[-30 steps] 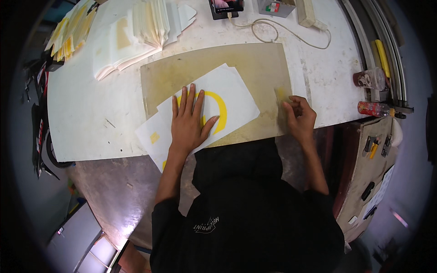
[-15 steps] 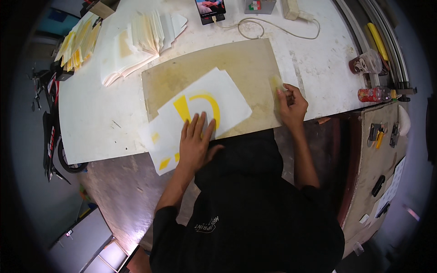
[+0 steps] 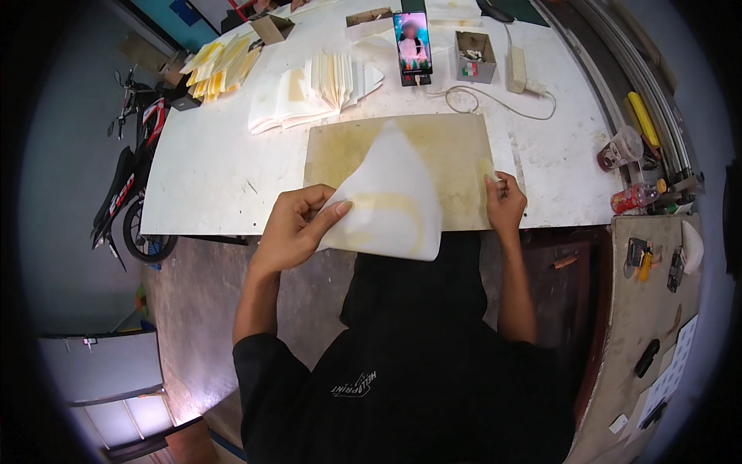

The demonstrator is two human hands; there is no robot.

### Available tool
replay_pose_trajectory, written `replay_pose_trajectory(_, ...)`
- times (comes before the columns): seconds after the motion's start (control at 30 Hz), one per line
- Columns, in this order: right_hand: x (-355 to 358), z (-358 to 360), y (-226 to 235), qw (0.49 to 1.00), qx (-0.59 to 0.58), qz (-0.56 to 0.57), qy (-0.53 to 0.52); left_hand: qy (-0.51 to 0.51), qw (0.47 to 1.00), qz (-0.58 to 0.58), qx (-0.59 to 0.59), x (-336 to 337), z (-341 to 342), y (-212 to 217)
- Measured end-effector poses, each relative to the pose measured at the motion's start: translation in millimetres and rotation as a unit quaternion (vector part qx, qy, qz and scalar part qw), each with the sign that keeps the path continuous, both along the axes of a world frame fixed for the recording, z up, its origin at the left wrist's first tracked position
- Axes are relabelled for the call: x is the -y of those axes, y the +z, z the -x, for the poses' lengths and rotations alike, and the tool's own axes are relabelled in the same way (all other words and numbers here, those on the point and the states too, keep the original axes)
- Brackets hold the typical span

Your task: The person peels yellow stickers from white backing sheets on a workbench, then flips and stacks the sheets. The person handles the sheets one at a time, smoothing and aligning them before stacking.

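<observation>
My left hand point(image 3: 292, 223) pinches the lower left corner of a white paper sheet point(image 3: 390, 197) and lifts it off a tan cutting mat point(image 3: 456, 147). The sheet curls upward, and a faint yellow curved shape shows through it. At the mat's right front edge my right hand point(image 3: 505, 203) rests with fingers bent around a small pale piece point(image 3: 487, 170). The mat lies on a white worktable point(image 3: 216, 178).
Stacks of folded white and yellow sheets point(image 3: 309, 89) lie at the back left. A phone point(image 3: 412, 42) stands upright beside a small box point(image 3: 473, 58) and a cable point(image 3: 495, 100). A plastic cup point(image 3: 621, 148) and a can point(image 3: 634, 199) sit at the right. A motorbike point(image 3: 127, 185) stands left of the table.
My left hand went from lying flat on the sheets to gripping the top sheet's corner and raising it. The yellow shape now faces away. The view has tilted toward the table's back.
</observation>
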State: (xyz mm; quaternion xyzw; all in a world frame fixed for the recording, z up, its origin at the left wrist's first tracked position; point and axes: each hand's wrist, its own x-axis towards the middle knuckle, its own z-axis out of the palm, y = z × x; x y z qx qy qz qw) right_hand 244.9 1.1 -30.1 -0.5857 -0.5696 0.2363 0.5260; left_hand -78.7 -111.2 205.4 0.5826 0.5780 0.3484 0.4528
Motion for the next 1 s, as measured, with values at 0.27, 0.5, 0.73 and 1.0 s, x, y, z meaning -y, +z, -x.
replay_pose_trajectory(0.27, -2, -14, -4, 0.998, 0.031, 0.045, 0.017, -0.091, 0.994, -0.006, -0.055, 18, 4, 10)
replay_pose_trajectory(0.5, 41, 61, 116, 0.923, -0.189, 0.045, 0.333, -0.174, 0.985, 0.000, 0.011, 20, 22, -6)
replay_pose_trajectory(0.73, 50, 118, 127, 0.765, -0.432, 0.143, 0.455, -0.092, 0.994, 0.053, 0.006, 14, 33, -19)
replay_pose_trajectory(1.0, 42, 93, 131, 0.844, -0.352, 0.168, 0.368, -0.062, 0.988, 0.135, -0.037, -1, 42, -34)
